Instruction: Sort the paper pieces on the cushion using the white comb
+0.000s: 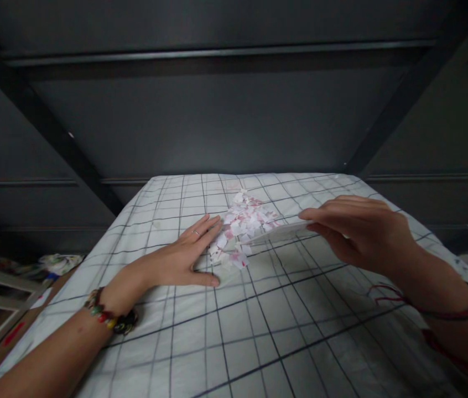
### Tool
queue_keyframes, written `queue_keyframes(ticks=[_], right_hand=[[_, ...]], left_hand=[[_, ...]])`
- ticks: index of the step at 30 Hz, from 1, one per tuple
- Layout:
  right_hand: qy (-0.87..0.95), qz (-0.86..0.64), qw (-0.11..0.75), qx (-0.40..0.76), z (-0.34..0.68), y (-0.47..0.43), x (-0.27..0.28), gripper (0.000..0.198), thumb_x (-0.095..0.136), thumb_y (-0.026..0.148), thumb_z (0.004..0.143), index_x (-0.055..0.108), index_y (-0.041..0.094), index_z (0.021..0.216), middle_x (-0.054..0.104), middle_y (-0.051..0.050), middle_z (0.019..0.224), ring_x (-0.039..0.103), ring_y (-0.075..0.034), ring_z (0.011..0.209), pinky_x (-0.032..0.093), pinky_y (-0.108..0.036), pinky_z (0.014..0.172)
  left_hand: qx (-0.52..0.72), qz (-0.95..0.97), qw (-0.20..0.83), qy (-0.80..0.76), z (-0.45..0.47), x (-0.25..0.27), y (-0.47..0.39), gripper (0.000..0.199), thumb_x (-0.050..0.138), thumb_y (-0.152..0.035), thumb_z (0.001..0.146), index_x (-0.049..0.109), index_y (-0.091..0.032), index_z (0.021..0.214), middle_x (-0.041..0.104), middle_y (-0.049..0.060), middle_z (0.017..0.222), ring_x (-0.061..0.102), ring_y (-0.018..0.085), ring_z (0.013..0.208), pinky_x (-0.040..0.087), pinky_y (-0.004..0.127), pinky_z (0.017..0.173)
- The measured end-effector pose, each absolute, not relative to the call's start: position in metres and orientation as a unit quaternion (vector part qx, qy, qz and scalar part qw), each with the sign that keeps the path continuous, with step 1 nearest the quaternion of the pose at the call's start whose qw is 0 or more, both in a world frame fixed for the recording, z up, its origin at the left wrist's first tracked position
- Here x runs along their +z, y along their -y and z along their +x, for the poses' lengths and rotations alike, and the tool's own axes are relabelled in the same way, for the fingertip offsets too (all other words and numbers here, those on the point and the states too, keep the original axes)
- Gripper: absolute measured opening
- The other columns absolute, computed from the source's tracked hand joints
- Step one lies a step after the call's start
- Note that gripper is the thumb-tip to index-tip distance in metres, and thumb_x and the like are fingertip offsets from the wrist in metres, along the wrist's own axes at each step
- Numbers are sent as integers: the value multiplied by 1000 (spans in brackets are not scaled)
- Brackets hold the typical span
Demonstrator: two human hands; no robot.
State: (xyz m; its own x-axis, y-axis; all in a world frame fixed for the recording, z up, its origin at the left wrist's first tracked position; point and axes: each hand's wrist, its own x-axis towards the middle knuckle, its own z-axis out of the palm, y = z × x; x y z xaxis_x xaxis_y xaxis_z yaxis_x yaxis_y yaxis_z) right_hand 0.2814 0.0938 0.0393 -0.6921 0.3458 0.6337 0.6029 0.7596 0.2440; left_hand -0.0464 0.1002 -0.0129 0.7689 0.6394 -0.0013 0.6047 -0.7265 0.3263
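Note:
A heap of small torn paper pieces (pixel 245 218), white with pink and red marks, lies on the checked tablecloth (pixel 250 337). My left hand (pixel 188 249) rests on the cloth at the heap's left side, thumb and fingers spread apart, its fingertips beside the scraps. Between the thumb and fingers of my right hand (pixel 354 232) is a thin, flat white card (pixel 281 232). The card slants down to the left, and its far end meets the right side of the heap. I cannot make out whether it is paper or stiff plastic.
Behind the table's far edge rises a dark panelled wall (pixel 225 116). At the lower left, a white wooden frame (pixel 5 298), perhaps a chair or stool, stands beside the table. A crumpled pale bag or cloth (pixel 60 263) lies near it.

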Motion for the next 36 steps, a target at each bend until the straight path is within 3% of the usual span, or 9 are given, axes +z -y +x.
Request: queue_keyframes(ticks=[19,31,36], right_hand=[[874,-325,251,-259,284,-93,39,18,43,18,88,60,20,82,56,2,56,50,-13,52,33,-26,52],[892,-241,298,-241,283,-90,41,10,48,16,88,55,19,95,63,1,66,54,-12,57,39,-26,55],[901,-207,287,-253,281,-89,41,12,47,13,87,54,18,96,58,2,61,47,-12,52,36,-26,52]], left_hand=[[60,928,162,-331,-47,-10,-99,101,57,-63,84,-16,-34,147,-13,7,156,-6,39,140,12,55,112],[57,929,153,-331,-47,-11,-99,98,52,-65,85,-12,-28,149,-9,10,156,-6,38,140,11,54,112],[62,929,153,-330,-47,-9,-99,97,54,-64,86,-12,-30,149,-8,10,157,-4,39,140,12,54,112]])
